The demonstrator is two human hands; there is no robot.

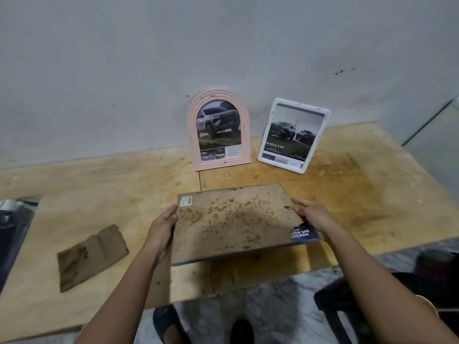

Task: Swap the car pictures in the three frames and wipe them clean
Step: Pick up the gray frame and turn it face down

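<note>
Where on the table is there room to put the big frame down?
Bare wood lies between the brown cloth and the pink arched frame, and right of the white frame toward the table edge. The back middle, by the two standing frames, is crowded.

Plywood table [104,184]; cloth [90,256]; two frames [218,130]

I only see the stained back of the frame [236,219] I'm holding, so its front is hidden; a pic corner [303,235] sticks out at right, print cut off at "POWER… OFF-RO…". Small text on the white frame [293,135] pic is too blurred to read below "DOUBLE CAR". Dark obj [10,219] at left edge is cropped, can't ID.
</note>
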